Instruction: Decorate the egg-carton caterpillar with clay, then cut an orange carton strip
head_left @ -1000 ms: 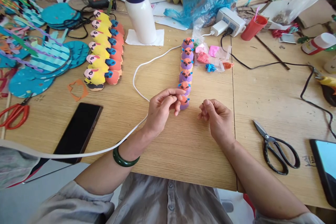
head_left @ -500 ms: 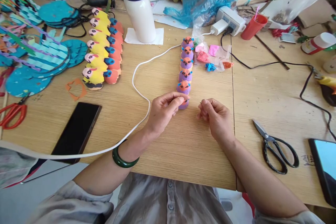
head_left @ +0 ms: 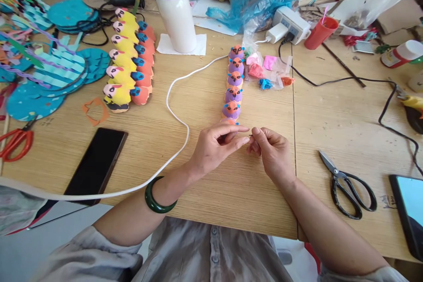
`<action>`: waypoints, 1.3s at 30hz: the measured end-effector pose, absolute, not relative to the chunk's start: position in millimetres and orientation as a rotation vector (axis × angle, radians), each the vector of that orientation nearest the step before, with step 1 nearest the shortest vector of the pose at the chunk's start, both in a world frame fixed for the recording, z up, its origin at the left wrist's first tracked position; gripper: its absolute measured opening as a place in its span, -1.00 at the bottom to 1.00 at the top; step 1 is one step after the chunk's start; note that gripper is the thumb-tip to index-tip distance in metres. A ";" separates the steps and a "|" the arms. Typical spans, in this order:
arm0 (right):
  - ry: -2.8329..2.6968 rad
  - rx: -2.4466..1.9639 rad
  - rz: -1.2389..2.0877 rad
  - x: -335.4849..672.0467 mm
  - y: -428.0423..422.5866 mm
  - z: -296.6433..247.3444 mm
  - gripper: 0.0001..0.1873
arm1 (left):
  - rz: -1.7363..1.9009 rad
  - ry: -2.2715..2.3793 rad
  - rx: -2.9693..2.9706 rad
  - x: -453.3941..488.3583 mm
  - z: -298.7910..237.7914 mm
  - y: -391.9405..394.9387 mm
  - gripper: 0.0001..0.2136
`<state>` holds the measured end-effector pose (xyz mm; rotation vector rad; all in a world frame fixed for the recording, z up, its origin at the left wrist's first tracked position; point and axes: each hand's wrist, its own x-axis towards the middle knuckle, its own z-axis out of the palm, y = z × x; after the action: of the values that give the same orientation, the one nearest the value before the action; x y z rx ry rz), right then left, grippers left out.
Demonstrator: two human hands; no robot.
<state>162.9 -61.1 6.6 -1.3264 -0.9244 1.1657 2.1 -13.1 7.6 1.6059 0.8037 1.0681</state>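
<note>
A row of purple and orange craft owls (head_left: 234, 81) runs away from me down the middle of the wooden table (head_left: 211, 185). My left hand (head_left: 216, 147) is at the near end of the row, fingers curled, thumb and fingertips reaching toward my right hand. My right hand (head_left: 271, 150) is closed in a pinch on a tiny dark piece, too small to name. The fingertips of both hands nearly meet. The nearest owl is mostly hidden behind my left hand. A green bangle (head_left: 158, 196) circles my left wrist.
A white cable (head_left: 172, 105) loops across the table. A black phone (head_left: 95, 165) lies left, black scissors (head_left: 346, 185) right. Yellow and orange craft birds (head_left: 128, 66), a white bottle (head_left: 173, 9), small clay bags (head_left: 267, 70), a power strip (head_left: 291, 24) and a red cup (head_left: 319, 33) stand further back.
My left hand has moved right, off the nearest owl, toward my right hand. The right hand has stayed almost still, and the fingertips have come close together.
</note>
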 end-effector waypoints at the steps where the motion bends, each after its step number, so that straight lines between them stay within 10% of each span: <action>1: -0.938 -1.323 1.167 162.1 -61.6 8.1 -0.48 | 1.076 0.807 1.633 2.7 6.3 -13.8 -0.84; 39: -0.733 -1.230 1.346 162.6 -59.2 8.1 -0.58 | 1.115 0.921 1.640 -0.7 9.1 -12.1 -0.83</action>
<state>162.6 -59.2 8.1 -1.2303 -0.7334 1.3459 -0.7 -12.1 9.1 1.6397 0.9213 1.1152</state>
